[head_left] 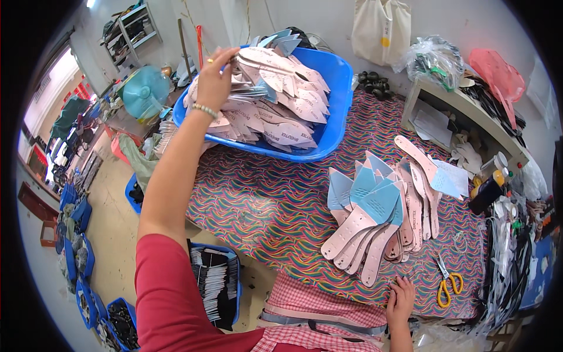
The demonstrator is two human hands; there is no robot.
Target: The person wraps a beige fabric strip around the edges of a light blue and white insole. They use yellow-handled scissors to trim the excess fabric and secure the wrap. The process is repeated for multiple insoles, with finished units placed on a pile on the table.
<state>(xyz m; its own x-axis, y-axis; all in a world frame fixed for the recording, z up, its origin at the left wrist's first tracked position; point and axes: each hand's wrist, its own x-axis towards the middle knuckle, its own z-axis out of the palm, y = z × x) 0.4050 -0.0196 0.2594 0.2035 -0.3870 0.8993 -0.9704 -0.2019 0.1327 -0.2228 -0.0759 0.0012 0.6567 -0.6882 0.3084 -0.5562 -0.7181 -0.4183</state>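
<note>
My left hand (214, 79) reaches far out to the blue plastic basin (338, 88) and pinches a pink shoe-upper piece (258, 57) at the top of the heap of pink and light-blue pieces inside. My right hand (401, 300) rests at the near edge of the table, fingers curled on the patterned cloth (264, 205), holding nothing. Just above it lies a fanned stack of pink and blue upper pieces (375, 217).
Yellow-handled scissors (448, 284) lie right of my right hand. A low shelf (463, 108) with bags, bottles and cords stands at the right. A blue crate of dark pieces (214, 281) sits on the floor at the left. A green fan (143, 91) stands behind the basin.
</note>
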